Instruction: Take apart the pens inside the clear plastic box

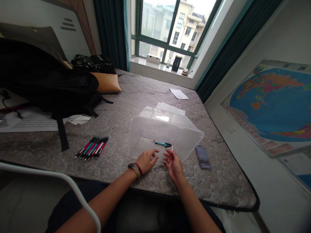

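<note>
As daylight comes through a window (pixel 167 27) across the room, a person seated at a grey quilted mattress (pixel 225 181) holds both bare hands before a clear plastic tub (pixel 166 129), which lies on its side with its mouth toward the sitter. The left hand (pixel 146 160), a watch (pixel 133 167) and a red cord (pixel 138 168) at its wrist, is palm down and half open, the thumb apart from loosely bent fingers, with nothing in its grasp. Facing it across a narrow gap, the right hand (pixel 175 165) is turned palm up, its fingers spread and gently curled; a small whitish bit shows at its fingertips, though at this size it is hard to say whether they touch it. Just beyond both hands, a teal-and-black pen (pixel 162 143) lies in the tub's mouth, near a thin pale rod (pixel 147 139). To the left, a row of red, teal, white and black pens (pixel 92 148) rests side by side, well apart from the hands, while a pixelated item (pixel 203 157) lies to the right of the tub.
</note>
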### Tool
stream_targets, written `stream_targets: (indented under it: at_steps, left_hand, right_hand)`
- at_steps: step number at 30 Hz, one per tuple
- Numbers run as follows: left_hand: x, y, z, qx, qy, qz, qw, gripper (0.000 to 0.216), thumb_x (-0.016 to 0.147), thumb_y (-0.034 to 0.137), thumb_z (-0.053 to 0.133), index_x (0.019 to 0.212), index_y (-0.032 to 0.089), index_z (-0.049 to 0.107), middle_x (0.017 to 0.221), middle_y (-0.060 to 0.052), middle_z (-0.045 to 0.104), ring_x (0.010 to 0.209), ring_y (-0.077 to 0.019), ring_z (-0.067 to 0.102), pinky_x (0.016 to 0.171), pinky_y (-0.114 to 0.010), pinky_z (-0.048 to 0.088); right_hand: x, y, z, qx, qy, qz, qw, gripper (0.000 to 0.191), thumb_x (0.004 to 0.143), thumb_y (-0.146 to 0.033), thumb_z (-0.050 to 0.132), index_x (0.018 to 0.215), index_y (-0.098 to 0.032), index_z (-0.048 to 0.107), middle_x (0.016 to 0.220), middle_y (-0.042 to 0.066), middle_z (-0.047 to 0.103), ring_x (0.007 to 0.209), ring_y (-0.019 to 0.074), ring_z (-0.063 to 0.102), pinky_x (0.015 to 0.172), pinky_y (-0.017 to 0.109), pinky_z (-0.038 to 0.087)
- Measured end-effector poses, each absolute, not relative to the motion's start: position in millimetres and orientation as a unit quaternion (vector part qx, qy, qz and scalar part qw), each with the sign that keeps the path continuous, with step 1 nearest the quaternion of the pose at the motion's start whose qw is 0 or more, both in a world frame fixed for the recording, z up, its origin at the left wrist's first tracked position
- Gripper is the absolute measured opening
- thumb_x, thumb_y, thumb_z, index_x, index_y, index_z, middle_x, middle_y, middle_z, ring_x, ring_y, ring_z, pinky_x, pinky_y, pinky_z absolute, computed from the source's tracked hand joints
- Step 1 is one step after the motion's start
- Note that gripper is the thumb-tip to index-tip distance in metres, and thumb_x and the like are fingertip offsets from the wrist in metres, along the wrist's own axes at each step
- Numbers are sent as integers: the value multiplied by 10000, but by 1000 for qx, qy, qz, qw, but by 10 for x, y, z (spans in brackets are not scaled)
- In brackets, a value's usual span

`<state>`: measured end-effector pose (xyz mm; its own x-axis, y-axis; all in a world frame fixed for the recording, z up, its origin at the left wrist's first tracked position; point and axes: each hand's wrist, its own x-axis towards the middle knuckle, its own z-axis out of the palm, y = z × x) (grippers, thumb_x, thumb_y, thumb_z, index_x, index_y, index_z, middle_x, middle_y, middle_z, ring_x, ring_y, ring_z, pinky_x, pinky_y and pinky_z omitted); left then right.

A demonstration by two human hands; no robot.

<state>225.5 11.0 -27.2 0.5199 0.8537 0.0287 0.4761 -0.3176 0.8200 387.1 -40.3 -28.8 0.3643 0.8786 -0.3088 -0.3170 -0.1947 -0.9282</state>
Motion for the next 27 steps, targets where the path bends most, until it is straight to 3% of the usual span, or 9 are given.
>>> stream_targets:
  at_steps: [5, 9, 17, 27]
  left_hand:
    - [2239, 85, -410, 807, 414, 164, 388, 244, 895, 311, 480, 971, 230, 697, 858, -73, 718, 770, -219, 653, 720, -293, 449]
    - [2214, 68, -506, 809, 415, 138, 392, 186, 829, 189, 504, 877, 221, 682, 868, -92, 711, 835, -239, 657, 771, -310, 450]
    - [2202, 16, -475, 837, 391, 129, 362, 165, 834, 188, 495, 891, 210, 648, 860, -132, 694, 806, -269, 648, 742, -351, 457]
    - [1998, -68, -350, 823, 424, 115, 359, 229, 865, 236, 485, 972, 215, 686, 930, -102, 717, 862, -245, 652, 797, -336, 471]
  right_hand:
    - [3687, -445, -543, -609, -375, 538, 446, 343, 849, -514, 531, 755, -188, 578, 564, -22, 552, 440, 123, 492, 433, 227, 385]
    - [3561, -448, -664, -630, -574, 378, 361, 305, 885, -384, 500, 671, -185, 586, 635, 13, 629, 610, 162, 569, 572, 248, 399]
    - [3450, -607, -769, -692, -640, 157, 294, 329, 971, -286, 355, 861, -176, 644, 747, 75, 694, 671, 184, 626, 596, 258, 329]
    - [3364, -674, -706, -693, -677, 109, 223, 290, 972, -269, 389, 897, -195, 660, 816, 88, 723, 691, 189, 658, 604, 265, 333]
